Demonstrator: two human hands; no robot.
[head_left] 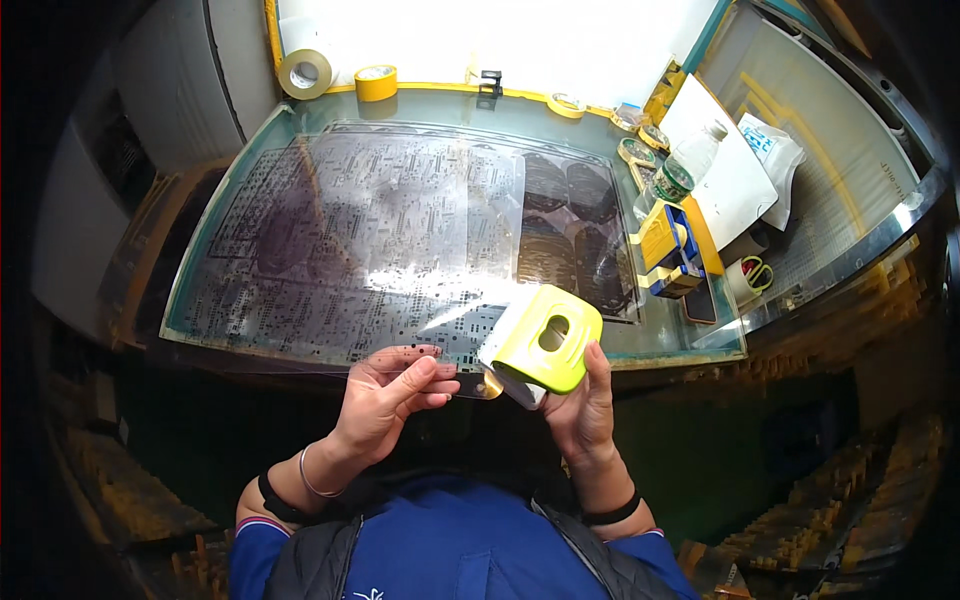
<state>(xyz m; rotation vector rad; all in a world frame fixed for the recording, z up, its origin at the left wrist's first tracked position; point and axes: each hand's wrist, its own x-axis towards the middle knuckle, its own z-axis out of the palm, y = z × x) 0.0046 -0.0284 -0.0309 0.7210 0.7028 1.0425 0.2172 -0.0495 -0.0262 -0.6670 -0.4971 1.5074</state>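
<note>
My right hand (pixel 583 412) grips a lime-green hole punch (pixel 515 352) with a pale grey base, held just past the near edge of the glass table. Between the thumb and fingers of my left hand (pixel 385 402) is the near edge of a clear film sheet (pixel 350 290) printed with dark circuit patterns. The film's edge runs from my left fingers toward the punch's mouth. Whether it lies inside the mouth I cannot tell. Most of the film rests flat on the glass. To its right are dark rounded panels (pixel 570 225) on a sheet.
The glass table (pixel 200 325) carries tape rolls (pixel 376 84) along its far edge. On the right stand a tape dispenser (pixel 670 245), a clear bottle (pixel 690 165) and a white board (pixel 715 150). A phone (pixel 700 302) and a cup holding green-handled scissors (pixel 757 273) sit nearby.
</note>
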